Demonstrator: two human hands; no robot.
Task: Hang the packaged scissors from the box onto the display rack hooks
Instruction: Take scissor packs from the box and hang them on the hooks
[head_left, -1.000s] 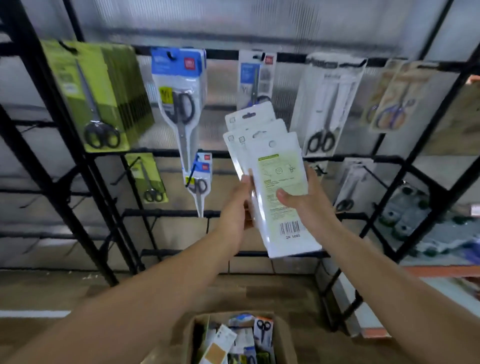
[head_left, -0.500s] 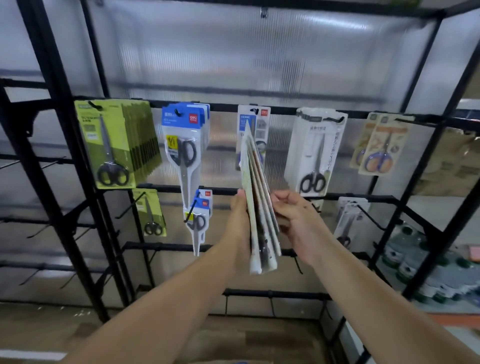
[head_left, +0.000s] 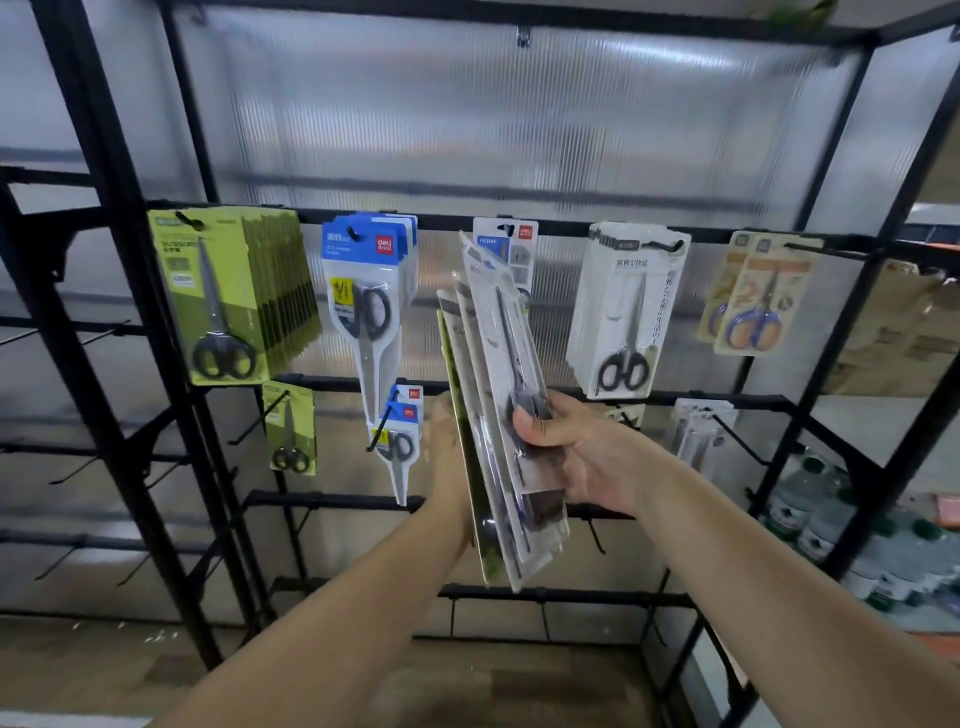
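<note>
Head view looks up at a black display rack (head_left: 130, 291), and both hands are raised in front of it holding a fanned stack of packaged scissors (head_left: 498, 415) edge-on to the camera. The right hand (head_left: 576, 457) grasps the stack from the right, thumb pressed across the clear front of the nearest pack and fingers wrapped behind. The left hand (head_left: 447, 457) is flat against the far left face of the stack, mostly hidden by it, so whether its fingers curl round the packs cannot be told. The packs stand with their long axis nearly upright, tops tilted a little toward the left and away, bottoms hanging below the wrists. Their hang-hole ends are at the top, just below and in front of the white HOME pack (head_left: 511, 249) that hangs on the upper rail, between the blue packs (head_left: 369, 291) to the left and the white packs (head_left: 628, 312) to the right. That is the relation the next move turns on, as I judge it: the hook lies up and beyond the top of the stack, pointing out toward the viewer, while the packs face sideways, so one must be turned flat to the rack before its hole can meet the hook tip. The right hand, gripping the nearest pack, looks better placed to lift it. The box is not in view.
</note>
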